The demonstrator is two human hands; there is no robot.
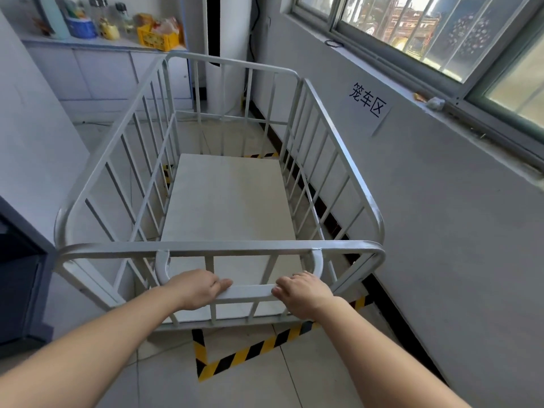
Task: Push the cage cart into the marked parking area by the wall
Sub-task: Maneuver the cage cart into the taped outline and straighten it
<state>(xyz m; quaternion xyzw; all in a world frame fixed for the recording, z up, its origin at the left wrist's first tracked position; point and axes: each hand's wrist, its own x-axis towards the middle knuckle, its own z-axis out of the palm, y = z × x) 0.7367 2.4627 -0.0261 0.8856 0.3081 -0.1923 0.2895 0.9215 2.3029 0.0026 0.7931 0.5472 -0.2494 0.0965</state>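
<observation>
A white metal cage cart with barred sides and a pale flat deck stands close beside the right wall. My left hand and my right hand both grip the cart's low handle bar at its near end. Yellow-and-black striped floor tape marks a rectangle; its near corner shows just behind the cart, and more tape shows past the far end and at the left side. The cart's deck lies inside the taped outline. A paper sign with black characters hangs on the wall above the cart.
The grey wall with a barred window runs along the right. A white partition and a dark cabinet close in the left. At the back, a counter holds bottles and a yellow crate. Tiled floor lies in front of me.
</observation>
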